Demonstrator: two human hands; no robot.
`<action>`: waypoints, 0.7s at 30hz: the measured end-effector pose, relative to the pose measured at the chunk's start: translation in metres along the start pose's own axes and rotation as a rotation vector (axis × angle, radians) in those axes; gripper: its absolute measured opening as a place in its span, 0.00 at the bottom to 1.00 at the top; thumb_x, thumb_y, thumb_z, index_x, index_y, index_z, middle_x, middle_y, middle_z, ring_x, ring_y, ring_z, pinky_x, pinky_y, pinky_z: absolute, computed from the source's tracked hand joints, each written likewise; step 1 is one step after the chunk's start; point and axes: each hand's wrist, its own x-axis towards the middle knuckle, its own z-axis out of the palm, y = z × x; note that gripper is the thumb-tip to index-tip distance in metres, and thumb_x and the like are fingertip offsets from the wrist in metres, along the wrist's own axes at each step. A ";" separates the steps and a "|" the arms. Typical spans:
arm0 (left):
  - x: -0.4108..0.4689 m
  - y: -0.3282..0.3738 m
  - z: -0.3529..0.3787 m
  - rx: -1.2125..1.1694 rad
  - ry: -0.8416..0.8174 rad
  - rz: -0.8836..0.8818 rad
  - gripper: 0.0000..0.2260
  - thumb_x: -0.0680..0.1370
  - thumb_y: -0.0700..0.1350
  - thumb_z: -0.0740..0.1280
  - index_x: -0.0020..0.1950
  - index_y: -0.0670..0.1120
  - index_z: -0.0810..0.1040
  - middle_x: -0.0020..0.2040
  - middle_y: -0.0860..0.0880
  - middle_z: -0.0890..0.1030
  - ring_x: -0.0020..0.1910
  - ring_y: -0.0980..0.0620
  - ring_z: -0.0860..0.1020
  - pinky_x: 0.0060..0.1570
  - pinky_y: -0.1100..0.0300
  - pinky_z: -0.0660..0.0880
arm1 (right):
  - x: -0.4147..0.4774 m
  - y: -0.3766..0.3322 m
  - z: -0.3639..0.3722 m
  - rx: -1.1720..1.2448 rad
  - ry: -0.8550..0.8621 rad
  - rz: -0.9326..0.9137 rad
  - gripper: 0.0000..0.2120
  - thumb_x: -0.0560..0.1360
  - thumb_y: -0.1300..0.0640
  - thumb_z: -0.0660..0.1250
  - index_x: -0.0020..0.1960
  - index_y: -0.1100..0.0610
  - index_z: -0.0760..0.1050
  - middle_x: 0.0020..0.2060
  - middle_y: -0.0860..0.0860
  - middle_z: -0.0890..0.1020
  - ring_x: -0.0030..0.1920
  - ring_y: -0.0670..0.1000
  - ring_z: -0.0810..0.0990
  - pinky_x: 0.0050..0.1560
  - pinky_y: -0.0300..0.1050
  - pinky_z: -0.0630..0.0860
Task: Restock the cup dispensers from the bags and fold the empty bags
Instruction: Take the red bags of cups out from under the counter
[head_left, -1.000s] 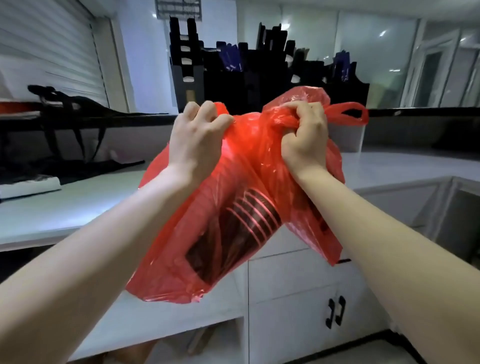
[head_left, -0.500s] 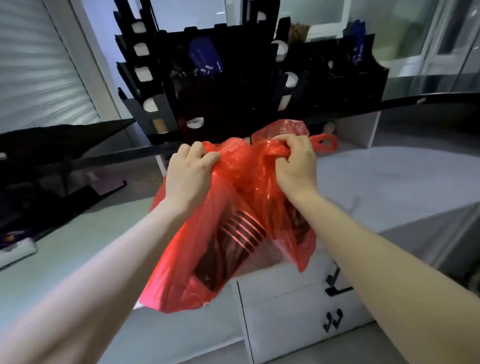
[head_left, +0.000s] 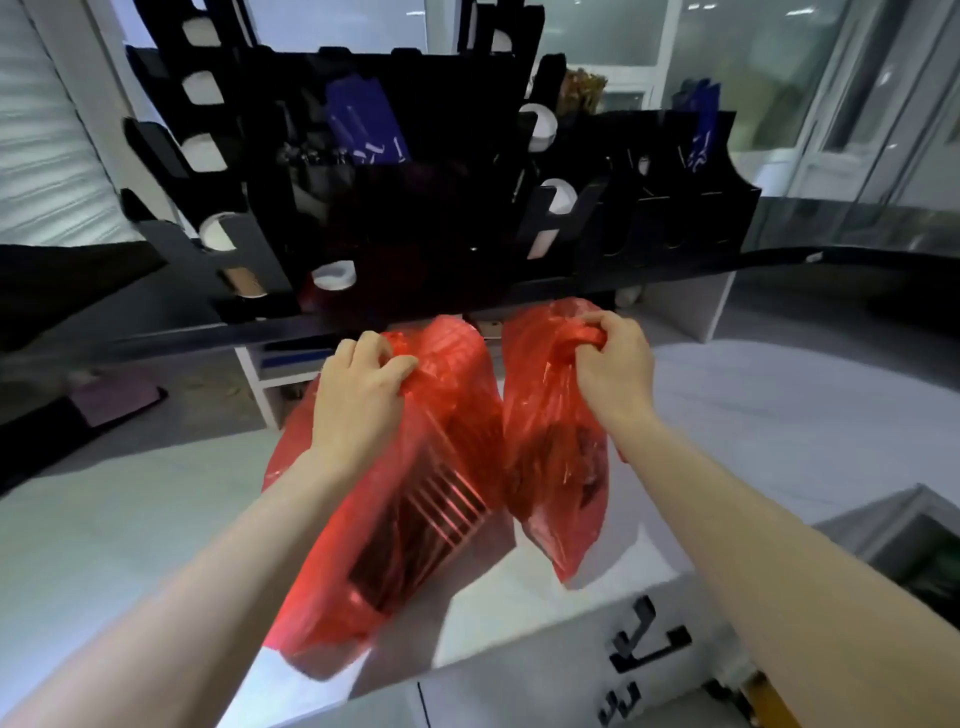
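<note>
I hold up two red plastic bags over the white counter (head_left: 779, 415). My left hand (head_left: 358, 395) grips the gathered top of the left red bag (head_left: 374, 545), and a dark stack of ribbed cups (head_left: 426, 519) shows through its film. My right hand (head_left: 613, 364) is closed on the handles of the right red bag (head_left: 556, 467), whose contents are dark and unclear. The two bags hang side by side and touch. Behind them stands the black cup dispenser rack (head_left: 415, 182) with white cup rims in several slots.
A black raised shelf (head_left: 675, 265) runs across under the rack. White cabinet drawers with black handles (head_left: 649, 639) sit below the counter front. A white shelf support (head_left: 711, 312) stands at the right rear, and a dark flat object (head_left: 109, 402) lies at the left.
The bags have moved forward and now hang over the counter, close under the dispenser rack. My hands have drawn apart, separating the two bags. My view has moved closer and tilted down.
</note>
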 end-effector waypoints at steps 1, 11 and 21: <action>-0.001 0.001 0.003 -0.003 -0.012 0.008 0.10 0.67 0.35 0.74 0.47 0.44 0.85 0.46 0.42 0.77 0.42 0.39 0.73 0.41 0.47 0.73 | 0.003 0.006 0.002 -0.002 -0.016 0.017 0.15 0.72 0.65 0.60 0.53 0.55 0.79 0.51 0.51 0.78 0.53 0.51 0.75 0.57 0.45 0.71; 0.012 0.066 0.037 -0.233 -0.229 -0.047 0.14 0.72 0.45 0.71 0.58 0.48 0.80 0.57 0.50 0.78 0.58 0.48 0.74 0.59 0.53 0.69 | 0.045 0.075 -0.011 0.329 -0.658 0.140 0.22 0.72 0.53 0.72 0.65 0.48 0.71 0.53 0.43 0.79 0.51 0.41 0.80 0.40 0.28 0.74; 0.026 0.169 0.110 -0.520 -0.344 -0.577 0.26 0.69 0.55 0.72 0.63 0.56 0.64 0.63 0.54 0.76 0.61 0.55 0.75 0.56 0.59 0.71 | 0.107 0.131 -0.013 -0.084 -0.688 -0.433 0.18 0.69 0.60 0.69 0.57 0.46 0.78 0.52 0.43 0.74 0.55 0.44 0.67 0.58 0.36 0.63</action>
